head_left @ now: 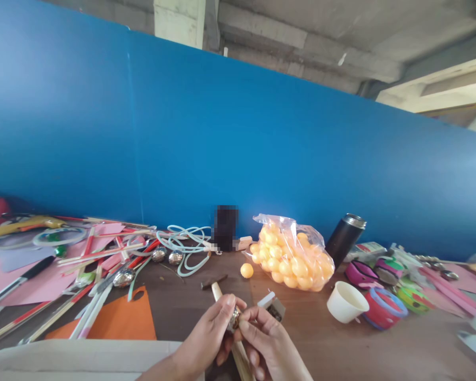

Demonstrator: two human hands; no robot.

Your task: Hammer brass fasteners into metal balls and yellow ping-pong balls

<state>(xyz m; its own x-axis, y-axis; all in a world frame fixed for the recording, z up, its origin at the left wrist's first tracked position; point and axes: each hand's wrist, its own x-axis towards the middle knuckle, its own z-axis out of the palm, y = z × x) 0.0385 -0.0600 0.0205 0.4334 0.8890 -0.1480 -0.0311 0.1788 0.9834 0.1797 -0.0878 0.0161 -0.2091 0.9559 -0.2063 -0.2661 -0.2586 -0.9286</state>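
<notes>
My left hand [208, 336] is closed around a small shiny silver bell [234, 319], mostly covered by the fingers. My right hand [272, 338] pinches at the right side of that bell; anything smaller between the fingertips is hidden. A pale wooden stick [243, 362] runs behind both hands, and its upper end shows past the left thumb. I cannot tell whether the fingers grip the stick. Just beyond the hands lie a small open box [274, 308] and a short dark tool [214, 282].
Behind the right hand stands a clear bag of orange balls [289, 259], with one loose ball [246, 270] beside it. A paper cup [347, 302] and a black flask [345, 238] are to the right. Leftward lie orange paper [122, 320], sticks, blue cord [188, 248] and more silver bells [124, 278].
</notes>
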